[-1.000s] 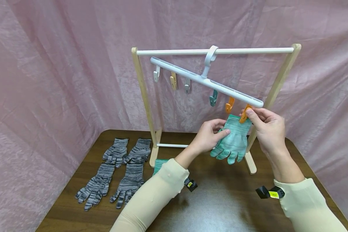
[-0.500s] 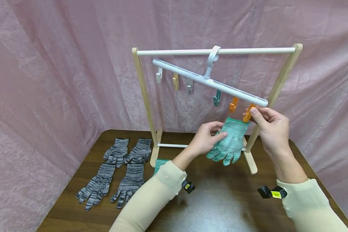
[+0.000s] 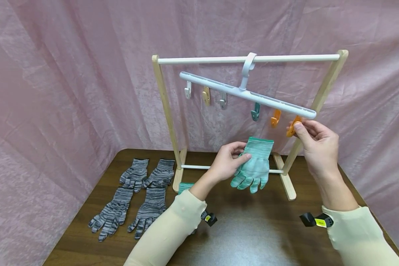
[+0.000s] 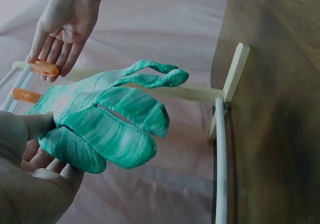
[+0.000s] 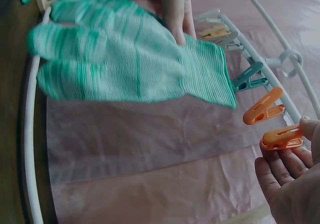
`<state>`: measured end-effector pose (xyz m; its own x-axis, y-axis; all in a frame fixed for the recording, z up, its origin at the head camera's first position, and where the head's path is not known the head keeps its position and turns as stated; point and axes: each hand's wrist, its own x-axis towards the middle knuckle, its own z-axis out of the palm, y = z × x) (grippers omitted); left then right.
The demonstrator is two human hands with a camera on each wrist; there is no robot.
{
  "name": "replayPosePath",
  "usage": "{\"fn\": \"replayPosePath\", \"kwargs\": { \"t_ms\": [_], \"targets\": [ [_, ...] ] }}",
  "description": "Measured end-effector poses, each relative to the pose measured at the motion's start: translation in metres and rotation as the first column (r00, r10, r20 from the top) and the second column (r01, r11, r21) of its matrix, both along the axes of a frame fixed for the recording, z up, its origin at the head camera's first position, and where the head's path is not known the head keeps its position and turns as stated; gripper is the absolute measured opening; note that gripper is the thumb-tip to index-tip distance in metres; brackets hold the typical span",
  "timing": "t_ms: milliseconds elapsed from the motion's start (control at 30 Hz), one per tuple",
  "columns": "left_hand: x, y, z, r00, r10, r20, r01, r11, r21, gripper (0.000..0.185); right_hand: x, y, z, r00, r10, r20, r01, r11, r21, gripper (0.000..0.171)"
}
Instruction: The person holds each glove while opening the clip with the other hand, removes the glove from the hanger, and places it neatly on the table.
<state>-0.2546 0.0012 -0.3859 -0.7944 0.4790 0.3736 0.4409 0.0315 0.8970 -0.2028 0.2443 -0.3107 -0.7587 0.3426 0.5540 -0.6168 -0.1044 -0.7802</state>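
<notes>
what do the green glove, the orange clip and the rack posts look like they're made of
Green glove: knit fabric, seemingly; fine ribbing, striped weave, limp drape in the left hand.
Orange clip: probably plastic; smooth, evenly coloured, moulded shape, pinched by the right hand.
Rack posts: pale wood, apparently unpainted, matte.

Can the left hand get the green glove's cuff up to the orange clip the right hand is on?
Probably yes. The left hand holds the green glove just below the orange clip, which the right hand pinches; only open air shows between them.
</notes>
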Motion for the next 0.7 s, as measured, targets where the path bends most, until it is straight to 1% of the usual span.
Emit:
{"fn": "replayPosePath", "kwargs": {
  "t_ms": [100,300,400,500,600,700],
  "targets": [
    [0.002,-0.005,-0.002,1.0,-0.009,0.027,0.008,1.0,0.026,0.034,0.001,0.003,0.0,1.0,-0.024,-0.002,0.024,1.0,-0.002,0.023],
    [0.004,-0.015,-0.004,0.997,0.009,0.082,-0.013,0.999,0.039,0.037,0.001,0.008,0.003,0.996,-0.088,-0.012,0.089,0.995,0.034,0.02],
    [0.005,-0.02,-0.004,0.994,0.019,0.106,-0.024,0.999,0.042,0.04,0.002,0.01,0.005,0.995,-0.093,-0.021,0.094,0.995,0.042,0.021],
    [0.006,-0.025,-0.005,0.992,0.03,0.119,-0.035,0.999,0.039,0.043,0.001,0.011,0.006,0.997,-0.069,-0.036,0.07,0.997,0.033,0.024],
    [0.006,-0.031,-0.007,0.992,0.038,0.124,-0.043,0.998,0.035,0.043,0.001,0.011,0.007,0.997,-0.065,-0.038,0.066,0.997,0.03,0.026],
    [0.006,-0.036,-0.009,0.992,0.036,0.124,-0.041,0.998,0.04,0.041,0.0,0.011,0.009,0.996,-0.079,-0.032,0.079,0.996,0.027,0.025]
  ]
}}
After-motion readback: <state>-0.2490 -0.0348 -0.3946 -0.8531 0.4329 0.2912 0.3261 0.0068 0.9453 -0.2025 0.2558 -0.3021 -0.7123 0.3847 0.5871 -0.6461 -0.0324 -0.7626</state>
